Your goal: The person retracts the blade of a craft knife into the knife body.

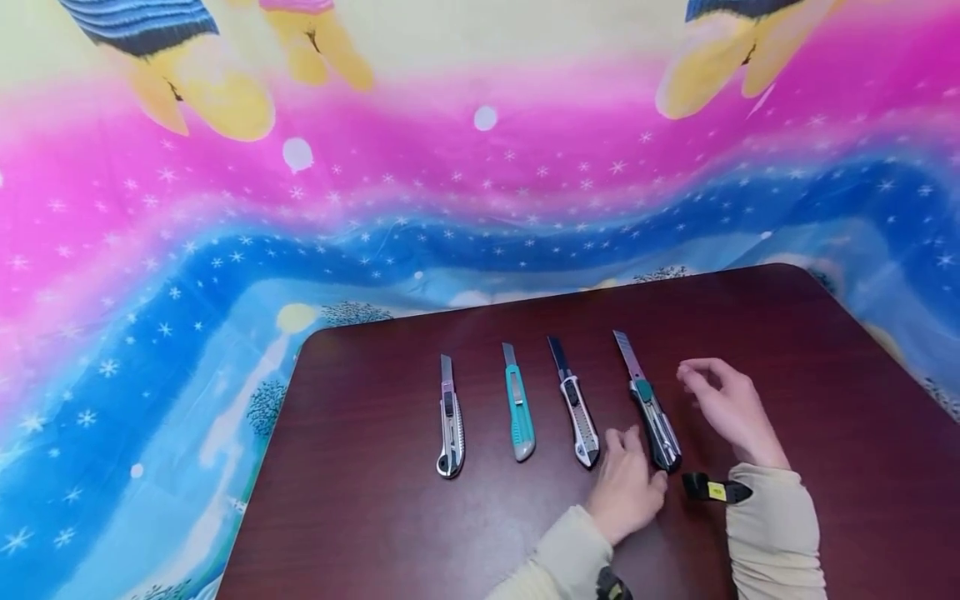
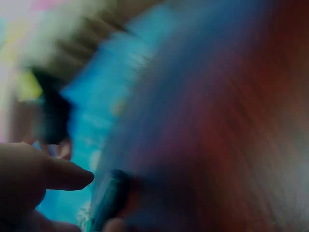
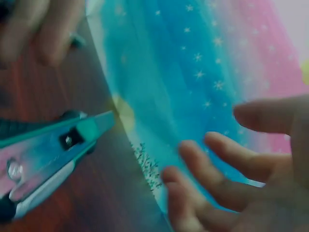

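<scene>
Cutter (image 1: pixel 652 412), rightmost of four, black and silver, green slider (image 1: pixel 644 389) (blade (image 1: pixel 628 354) out)

Snowflake-printed backdrop (image 1: pixel 450 179) behind dark table (image 1: pixel 360 417)

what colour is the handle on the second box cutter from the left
The handle is turquoise, clearest in the head view.

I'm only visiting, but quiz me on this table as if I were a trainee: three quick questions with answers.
1. How many cutters lie on the table?
2. True or false: every cutter has its blade showing.
3. Which is to the right of the rightmost cutter in the head view: A, left hand; B, right hand?

Key: 1. Four. 2. True. 3. B.
</scene>
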A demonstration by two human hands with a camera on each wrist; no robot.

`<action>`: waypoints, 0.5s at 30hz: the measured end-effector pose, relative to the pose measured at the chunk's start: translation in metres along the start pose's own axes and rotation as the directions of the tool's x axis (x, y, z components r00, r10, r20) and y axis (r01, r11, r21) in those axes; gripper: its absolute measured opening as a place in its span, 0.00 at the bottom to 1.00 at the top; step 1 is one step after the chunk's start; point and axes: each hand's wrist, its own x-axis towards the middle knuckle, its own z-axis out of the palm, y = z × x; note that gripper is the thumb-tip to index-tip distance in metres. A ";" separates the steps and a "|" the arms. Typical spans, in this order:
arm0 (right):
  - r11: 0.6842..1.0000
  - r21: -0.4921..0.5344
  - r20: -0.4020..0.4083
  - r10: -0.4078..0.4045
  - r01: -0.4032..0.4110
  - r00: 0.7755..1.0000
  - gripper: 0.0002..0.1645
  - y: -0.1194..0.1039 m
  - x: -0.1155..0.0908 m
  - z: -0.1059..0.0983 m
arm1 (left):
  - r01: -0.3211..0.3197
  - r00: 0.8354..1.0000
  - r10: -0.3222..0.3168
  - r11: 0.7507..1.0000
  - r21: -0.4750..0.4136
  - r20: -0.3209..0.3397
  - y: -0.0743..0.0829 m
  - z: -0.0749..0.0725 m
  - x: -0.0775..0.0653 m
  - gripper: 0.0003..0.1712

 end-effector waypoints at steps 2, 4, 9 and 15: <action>1.000 -0.014 0.082 0.022 -0.021 0.996 0.33 0.003 0.002 0.001 | -0.004 0.999 0.011 0.989 0.147 -0.046 0.004 0.010 0.006 0.38; 0.999 -0.019 0.155 0.044 -0.042 0.987 0.36 0.006 0.004 0.000 | 0.011 0.998 0.001 0.983 0.183 -0.064 0.009 0.018 0.013 0.42; 0.998 -0.015 0.259 0.060 -0.058 0.964 0.39 0.011 0.005 0.003 | 0.115 0.991 -0.101 0.975 0.190 -0.084 0.016 0.025 0.029 0.48; 0.995 -0.020 0.334 0.100 -0.099 0.937 0.40 0.015 0.008 0.012 | 0.161 0.986 -0.144 0.956 0.247 -0.086 0.014 0.026 0.039 0.39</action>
